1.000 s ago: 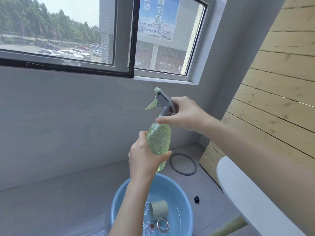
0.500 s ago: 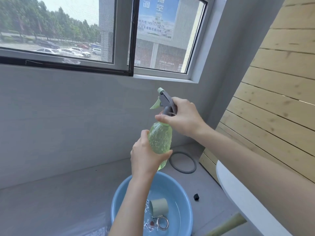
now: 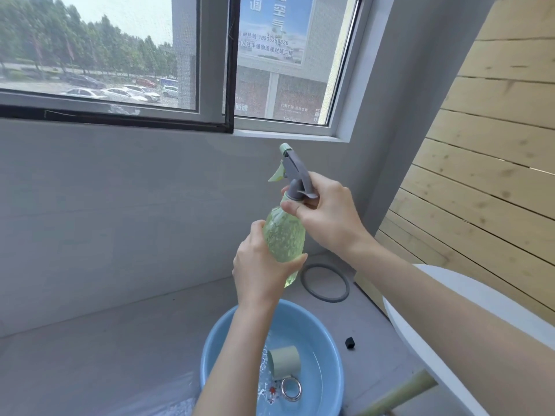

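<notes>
Above the blue basin (image 3: pixel 330 349), the spray bottle (image 3: pixel 283 235) is held upright, well clear of the rim. The left grip (image 3: pixel 259 271) wraps round its green belly. The right grip (image 3: pixel 327 214) pinches the grey collar under the spray head (image 3: pixel 292 171), thumb and fingers curled on it. By that hold, I judge the head is being turned on its thread, though whether tightening or loosening I cannot tell. The next move calls for a steady body and a twist at the collar alone.
</notes>
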`<state>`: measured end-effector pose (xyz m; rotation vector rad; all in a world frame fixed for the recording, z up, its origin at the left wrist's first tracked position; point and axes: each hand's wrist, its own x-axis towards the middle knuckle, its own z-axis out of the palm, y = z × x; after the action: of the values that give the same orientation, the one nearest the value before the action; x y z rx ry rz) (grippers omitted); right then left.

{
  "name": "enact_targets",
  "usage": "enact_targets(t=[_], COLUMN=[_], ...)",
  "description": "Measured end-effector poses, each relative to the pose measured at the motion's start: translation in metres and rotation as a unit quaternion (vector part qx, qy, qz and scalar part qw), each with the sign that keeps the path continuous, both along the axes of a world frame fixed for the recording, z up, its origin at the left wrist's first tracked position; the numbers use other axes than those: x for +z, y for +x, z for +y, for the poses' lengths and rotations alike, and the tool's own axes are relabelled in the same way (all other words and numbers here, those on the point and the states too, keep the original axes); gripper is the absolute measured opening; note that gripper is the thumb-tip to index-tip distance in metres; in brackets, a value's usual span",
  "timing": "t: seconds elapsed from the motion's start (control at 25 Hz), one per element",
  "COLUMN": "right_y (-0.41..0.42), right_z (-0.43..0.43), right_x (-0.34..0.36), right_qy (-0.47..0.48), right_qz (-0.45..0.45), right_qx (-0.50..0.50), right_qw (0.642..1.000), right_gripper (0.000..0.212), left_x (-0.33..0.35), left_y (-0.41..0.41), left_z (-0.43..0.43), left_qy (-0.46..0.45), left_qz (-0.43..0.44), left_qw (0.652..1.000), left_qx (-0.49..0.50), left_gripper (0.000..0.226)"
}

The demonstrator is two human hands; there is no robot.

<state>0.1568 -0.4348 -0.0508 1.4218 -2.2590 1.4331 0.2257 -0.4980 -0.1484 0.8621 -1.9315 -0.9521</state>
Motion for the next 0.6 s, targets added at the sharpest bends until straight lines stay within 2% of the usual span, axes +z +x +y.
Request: enact_targets(t=[0.24, 0.52, 0.6], right_y=[-0.003, -0.015, -0.016], right_z=[0.018, 0.090, 0.120], right_x=[0.011, 0.042, 0.049], right_qy=[-0.008, -0.022, -0.022], right_qz=[-0.039, -0.039, -0.034], right_qx=[-0.030, -0.111, -0.140], right_qw=[0.999, 0.993, 0.989], right_gripper=[0.013, 0.016, 0.015], left_x=[0.006, 0.027, 0.031], left_y=[-0.007, -0.010, -0.011], left_z=[0.014, 0.051, 0.069], left_qy=[-0.021, -0.021, -0.023], left_qz=[-0.005, 0.026, 0.022], left_qw=[0.999, 0.980, 0.967], left_qx=[-0.030, -0.197, -0.252], left_gripper=[0.085, 0.094, 0.089])
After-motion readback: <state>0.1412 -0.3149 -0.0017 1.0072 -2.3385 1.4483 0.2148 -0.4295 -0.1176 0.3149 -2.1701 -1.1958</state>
